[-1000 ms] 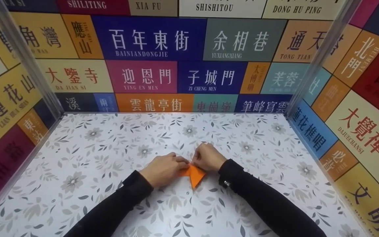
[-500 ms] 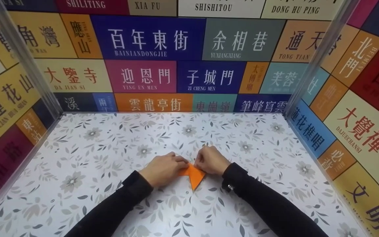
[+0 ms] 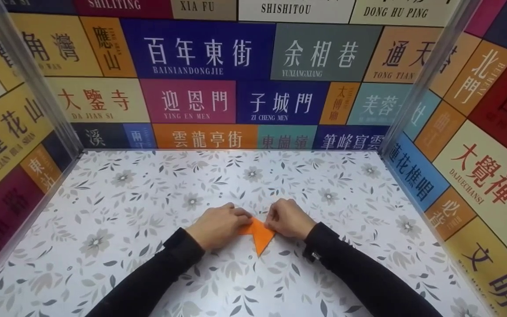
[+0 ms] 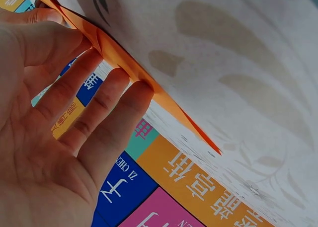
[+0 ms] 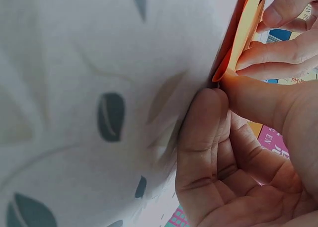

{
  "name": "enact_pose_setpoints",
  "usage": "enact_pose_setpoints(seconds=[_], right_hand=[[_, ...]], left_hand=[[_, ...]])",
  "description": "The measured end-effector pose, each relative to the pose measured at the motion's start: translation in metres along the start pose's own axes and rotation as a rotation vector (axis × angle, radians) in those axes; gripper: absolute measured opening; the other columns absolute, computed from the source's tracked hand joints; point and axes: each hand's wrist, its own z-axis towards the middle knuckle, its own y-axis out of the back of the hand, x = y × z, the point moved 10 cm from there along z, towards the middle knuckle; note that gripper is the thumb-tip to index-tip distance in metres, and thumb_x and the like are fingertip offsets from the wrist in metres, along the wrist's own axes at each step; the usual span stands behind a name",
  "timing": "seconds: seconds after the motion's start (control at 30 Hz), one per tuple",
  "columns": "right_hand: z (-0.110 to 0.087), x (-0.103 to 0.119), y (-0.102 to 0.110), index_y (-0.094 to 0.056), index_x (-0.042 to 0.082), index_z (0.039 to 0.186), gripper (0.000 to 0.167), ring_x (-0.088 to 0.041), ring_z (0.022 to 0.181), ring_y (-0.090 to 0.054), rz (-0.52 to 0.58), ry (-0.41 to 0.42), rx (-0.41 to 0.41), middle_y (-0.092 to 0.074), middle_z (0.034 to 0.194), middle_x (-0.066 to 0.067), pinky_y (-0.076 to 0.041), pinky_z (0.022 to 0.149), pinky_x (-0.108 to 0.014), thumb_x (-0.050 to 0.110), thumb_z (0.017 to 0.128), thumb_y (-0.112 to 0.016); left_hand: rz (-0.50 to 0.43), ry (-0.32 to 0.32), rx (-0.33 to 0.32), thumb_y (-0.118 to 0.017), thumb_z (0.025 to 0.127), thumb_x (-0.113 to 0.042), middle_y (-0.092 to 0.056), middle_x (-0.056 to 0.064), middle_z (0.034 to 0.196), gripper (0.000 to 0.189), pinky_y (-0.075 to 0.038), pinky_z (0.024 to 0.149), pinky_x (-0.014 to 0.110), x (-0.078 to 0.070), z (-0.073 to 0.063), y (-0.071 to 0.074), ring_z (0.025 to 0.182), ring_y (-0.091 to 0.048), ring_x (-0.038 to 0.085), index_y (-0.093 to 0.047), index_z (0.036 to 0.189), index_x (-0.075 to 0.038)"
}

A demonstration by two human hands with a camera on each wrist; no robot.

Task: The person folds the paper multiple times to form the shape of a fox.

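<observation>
A folded piece of orange paper (image 3: 262, 237) lies on the patterned table, one pointed flap aimed toward the person. My left hand (image 3: 220, 226) holds down its left part, the fingers fairly straight and their tips pressing on the sheet. In the left wrist view those fingertips line up along the orange paper (image 4: 119, 60). At the right corner my right hand (image 3: 291, 218) pinches the folded edge between thumb and curled index finger. The right wrist view shows the thumb at a rounded fold of the paper (image 5: 233, 53). Part of the paper is hidden under the left fingers.
The white table (image 3: 156, 273) has a grey leaf and flower print. Panels with large Chinese characters form a back wall (image 3: 200, 50) and two side walls, joined at clear corner strips (image 3: 425, 79).
My right hand has slid right and slightly toward the person along the paper's edge, and more of the orange flap shows. The left hand stays in place.
</observation>
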Motion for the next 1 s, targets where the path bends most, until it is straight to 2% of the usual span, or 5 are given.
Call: enact_pose_setpoints(seconds=[0.13,0.33,0.53,0.87,1.0], right_hand=[[-0.005,-0.004,0.001,-0.084,0.008,0.087,0.011,-0.009,0.067,-0.061,0.009,-0.022,0.008,-0.078,0.077,0.001,-0.051,0.067,-0.024,0.005,0.095,-0.091],[-0.014,-0.01,0.003,-0.083,0.011,0.087,0.013,-0.008,0.068,-0.062,0.0,-0.026,0.014,-0.077,0.077,0.003,-0.051,0.065,-0.024,0.008,0.096,-0.092],[-0.021,-0.015,0.005,-0.083,0.012,0.087,0.015,-0.009,0.069,-0.062,-0.013,-0.063,0.007,-0.076,0.078,0.004,-0.051,0.067,-0.025,0.01,0.097,-0.093],[-0.025,-0.017,0.006,-0.082,0.013,0.086,0.016,-0.011,0.071,-0.063,-0.019,-0.091,-0.004,-0.076,0.079,0.003,-0.053,0.069,-0.027,0.01,0.097,-0.093],[-0.027,-0.015,0.007,-0.083,0.013,0.086,0.015,-0.009,0.07,-0.062,-0.034,-0.052,-0.017,-0.077,0.079,0.003,-0.052,0.068,-0.025,0.009,0.096,-0.093]], left_hand=[[0.003,0.011,0.019,-0.07,0.117,-0.026,-0.081,-0.002,0.148,0.03,-0.071,0.093,0.049,0.0,0.001,-0.002,0.124,-0.074,0.029,-0.084,0.143,-0.021],[-0.006,0.023,0.037,-0.069,0.118,-0.026,-0.08,-0.001,0.151,0.031,-0.07,0.095,0.05,0.002,0.0,-0.003,0.128,-0.074,0.029,-0.083,0.145,-0.021],[-0.016,0.021,0.042,-0.066,0.118,-0.022,-0.079,0.0,0.153,0.033,-0.07,0.099,0.051,0.003,0.0,-0.003,0.132,-0.073,0.03,-0.081,0.146,-0.02],[-0.022,0.026,0.024,-0.065,0.118,-0.022,-0.08,-0.001,0.152,0.033,-0.07,0.097,0.05,0.004,0.0,-0.003,0.129,-0.074,0.03,-0.082,0.145,-0.02],[-0.023,0.018,0.0,-0.065,0.118,-0.023,-0.081,-0.001,0.149,0.031,-0.07,0.093,0.049,0.002,-0.001,-0.002,0.125,-0.074,0.03,-0.083,0.143,-0.019]])
